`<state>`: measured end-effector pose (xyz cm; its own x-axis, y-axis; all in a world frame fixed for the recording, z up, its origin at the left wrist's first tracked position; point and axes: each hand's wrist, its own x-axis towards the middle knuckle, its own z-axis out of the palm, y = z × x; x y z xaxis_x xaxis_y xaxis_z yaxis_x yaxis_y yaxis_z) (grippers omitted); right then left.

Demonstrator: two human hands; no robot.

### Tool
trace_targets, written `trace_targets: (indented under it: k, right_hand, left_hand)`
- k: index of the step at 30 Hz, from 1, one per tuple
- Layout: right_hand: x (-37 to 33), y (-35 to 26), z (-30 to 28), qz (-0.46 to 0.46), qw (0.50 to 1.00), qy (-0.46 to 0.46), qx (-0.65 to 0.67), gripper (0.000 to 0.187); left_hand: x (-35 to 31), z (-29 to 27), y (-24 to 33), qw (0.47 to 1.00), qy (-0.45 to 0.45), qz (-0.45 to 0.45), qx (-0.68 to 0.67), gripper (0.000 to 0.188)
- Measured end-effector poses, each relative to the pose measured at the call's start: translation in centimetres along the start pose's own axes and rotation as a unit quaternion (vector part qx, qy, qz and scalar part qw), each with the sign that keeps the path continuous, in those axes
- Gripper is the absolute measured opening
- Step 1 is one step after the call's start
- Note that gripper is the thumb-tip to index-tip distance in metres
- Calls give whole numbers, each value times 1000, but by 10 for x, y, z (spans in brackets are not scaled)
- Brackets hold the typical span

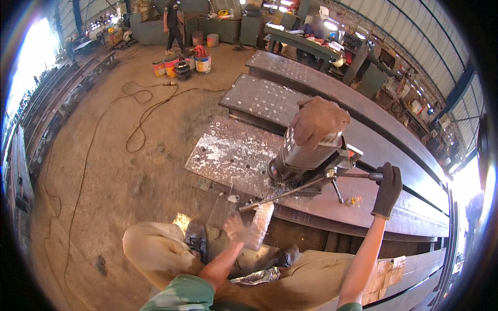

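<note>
My right hand (389, 189), in a dark knitted glove, is closed around the black-gripped end of a feed lever (358, 176). The lever joins the hub of a magnetic drill (298, 155) standing on a steel plate, with a brown cloth (320, 122) draped over its top. Another bar (282, 197) runs from the hub toward my left hand. My bare left hand (236, 228) is smeared by motion; it appears wrapped round a clear plastic bottle (262, 224), held tilted beside the plate's near edge. The drill's cutting tip is hidden.
Long steel beams (363, 129) with drilled holes lie side by side to the right. A cable (140, 124) loops over the floor at left. Paint buckets (203, 63) stand at the back near a person (174, 26); another person (314, 28) is at a green table (303, 45).
</note>
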<state>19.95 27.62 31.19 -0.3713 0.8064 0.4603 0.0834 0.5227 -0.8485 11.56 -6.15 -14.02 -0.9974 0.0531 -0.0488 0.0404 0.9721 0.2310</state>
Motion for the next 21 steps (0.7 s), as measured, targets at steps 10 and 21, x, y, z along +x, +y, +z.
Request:
trace_targets:
  k: [10,21]
  right_hand:
    - [0,8,-21,0,997,20,-70,31]
    - [-3,6,-20,-5,997,19,-79,32]
  left_hand:
    - [44,-26,-63,972,-211,-42,96,21]
    - [41,1,-67,993,-93,9,69,17]
